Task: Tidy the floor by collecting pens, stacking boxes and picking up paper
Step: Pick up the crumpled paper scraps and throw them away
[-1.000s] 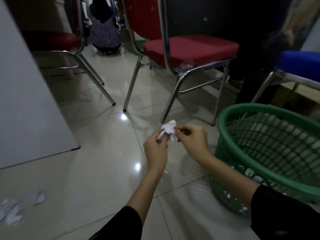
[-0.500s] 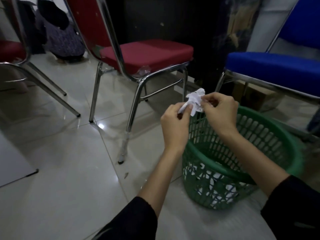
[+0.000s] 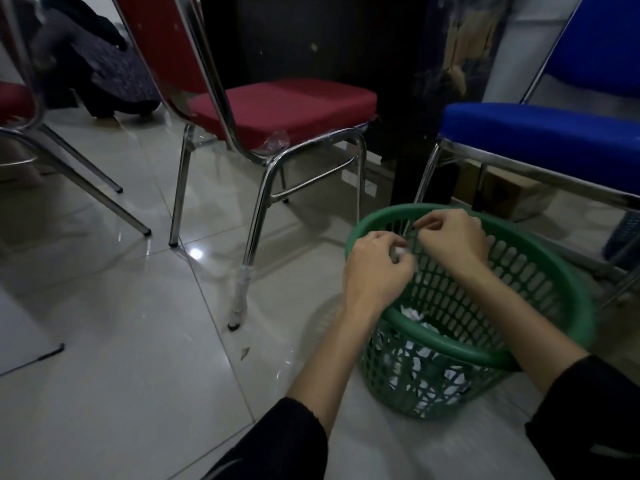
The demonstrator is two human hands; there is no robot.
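A green plastic basket point(image 3: 540, 265) stands on the tiled floor at the lower right, with crumpled white paper point(image 3: 412, 315) lying inside it. Both my hands hover over its left rim. My left hand point(image 3: 375, 271) is curled around a small wad of white paper point(image 3: 401, 251), of which only a sliver shows between the fingers. My right hand point(image 3: 450, 237) is just to the right of it, fingers pinched together, and whether they hold any paper is hidden. Black sleeves cover both forearms near the bottom edge.
A red chair point(image 3: 277, 109) with chrome legs stands behind and left of the basket; a blue chair point(image 3: 540, 133) stands at the right. A second red chair point(image 3: 14, 102) is at far left. A white panel point(image 3: 20, 337) lies at the left edge. A tiny scrap point(image 3: 245, 353) lies on the tiles.
My hands carried the white paper to the right and down, from above the floor to over the basket's rim. The left hand has closed around the paper, which now barely shows.
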